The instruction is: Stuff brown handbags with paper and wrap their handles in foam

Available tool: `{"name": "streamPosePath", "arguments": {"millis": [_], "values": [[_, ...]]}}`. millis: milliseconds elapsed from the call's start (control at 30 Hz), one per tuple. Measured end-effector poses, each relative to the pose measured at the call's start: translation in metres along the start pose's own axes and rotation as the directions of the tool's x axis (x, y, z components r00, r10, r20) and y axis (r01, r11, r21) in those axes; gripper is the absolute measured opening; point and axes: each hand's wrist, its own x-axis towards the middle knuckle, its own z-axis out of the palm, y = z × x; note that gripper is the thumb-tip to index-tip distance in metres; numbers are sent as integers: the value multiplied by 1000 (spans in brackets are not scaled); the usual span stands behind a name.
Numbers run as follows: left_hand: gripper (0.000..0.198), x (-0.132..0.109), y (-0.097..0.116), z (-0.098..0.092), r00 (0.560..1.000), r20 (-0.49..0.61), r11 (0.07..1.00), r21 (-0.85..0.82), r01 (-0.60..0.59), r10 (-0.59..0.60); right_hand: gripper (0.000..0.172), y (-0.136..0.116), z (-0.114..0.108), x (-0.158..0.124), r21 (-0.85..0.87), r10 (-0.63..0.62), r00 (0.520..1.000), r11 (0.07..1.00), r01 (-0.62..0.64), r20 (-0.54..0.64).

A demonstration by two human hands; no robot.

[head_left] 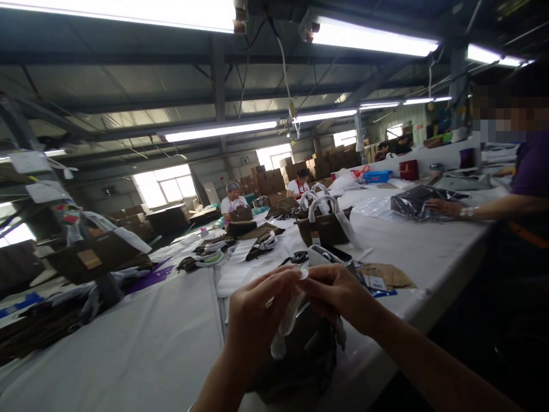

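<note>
Both hands meet at the middle of the view, above a dark bag [295,366] on the near part of the table. A strip of white translucent wrapping [288,320] hangs from my left hand [261,306]; its fingers are pinched on the upper end. My right hand [343,294] pinches the same wrapping from the other side, thumb and fingertips touching near a small pale round end [303,274]. The dark bag is partly hidden by my hands and forearms, and its details are lost in shadow.
A brown handbag [326,230] with white-wrapped handles stands ahead on the white table [163,337]. Brown paper [388,276] lies at right. A person's hand [444,207] rests on a plastic-wrapped dark package [418,201]. Another brown bag [98,254] is at left; people sit farther back.
</note>
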Motion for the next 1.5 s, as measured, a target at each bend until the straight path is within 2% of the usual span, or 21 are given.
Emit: {"name": "streamPosePath", "arguments": {"millis": [67, 167, 267, 333, 400, 467, 533, 567, 633, 700, 767, 867, 933, 1000, 1067, 1133, 1167, 1267, 1300, 1367, 1500], "values": [[18, -1, 2, -2, 999, 40, 999, -21, 31, -30, 48, 1, 1, 0, -17, -26, 1000, 1000, 25, -6], [17, 2, 4, -3, 986, 0, 986, -15, 168, -168, 45, 3, 3, 0, -77, -45, 999, 996, 44, -19], [30, 8, 5, -4, 957, -14, 954, -82, 289, -291, 41, 5, 4, -2, -292, -169, 982, 946, 138, -84], [40, 12, 5, -4, 944, 11, 936, -129, 329, -330, 30, 4, 3, -3, -513, -366, 912, 828, 226, -188], [44, 15, 6, -3, 939, 32, 927, -152, 343, -342, 23, 1, 2, -5, -682, -582, 782, 665, 304, -220], [48, 16, 7, -2, 940, 52, 922, -186, 340, -336, 20, -4, 0, -5, -764, -735, 669, 493, 417, -110], [49, 15, 8, 0, 946, 39, 922, -216, 322, -321, 12, -8, -2, -3, -779, -792, 607, 342, 525, 61], [47, 15, 9, 0, 950, 5, 927, -219, 304, -311, 15, -7, -2, -2, -780, -792, 597, 292, 554, 127], [40, 14, 7, 0, 947, -129, 937, -232, 260, -295, 20, -1, -4, 1, -779, -770, 598, 227, 584, 223], [38, 15, 3, -2, 910, -277, 931, -284, 228, -308, 23, 12, -5, 1, -772, -740, 612, 206, 602, 280], [40, 14, -4, -5, 882, -310, 901, -363, 236, -356, 26, 27, -7, -1, -752, -715, 629, 223, 621, 307], [40, 10, -15, -5, 896, -188, 876, -366, 315, -401, 34, 46, -12, -11, -711, -701, 678, 359, 605, 222], [48, 6, -18, 0, 907, -87, 899, -203, 389, -412, 33, 56, -16, -18, -691, -713, 699, 478, 543, 57], [52, 2, -18, 6, 906, 52, 907, 43, 419, -421, 28, 63, -19, -24, -682, -696, 704, 583, 441, -140], [47, 0, -17, 11, 888, 185, 896, 239, 374, -420, 22, 70, -24, -29, -661, -642, 718, 666, 346, -271], [41, 0, -22, 10, 895, 221, 884, 367, 290, -386, 18, 78, -30, -34, -627, -576, 736, 731, 269, -355], [38, 0, -26, 8, 916, 188, 867, 433, 246, -354, 17, 83, -35, -36, -614, -544, 741, 756, 229, -393], [35, 0, -48, -3, 987, -34, 760, 634, 143, -158, 19, 107, -54, -46, -606, -447, 730, 793, 56, -517], [34, -1, -56, -7, 992, -99, 723, 678, 128, -83, 22, 118, -61, -50, -611, -406, 738, 792, -12, -539], [33, -4, -70, -11, 981, -191, 682, 723, 113, 39, 25, 142, -76, -56, -637, -315, 784, 760, -129, -535], [34, -9, -82, -12, 953, -246, 682, 729, 62, 177, 22, 187, -95, -57, -720, -178, 892, 664, -204, -416]]}}
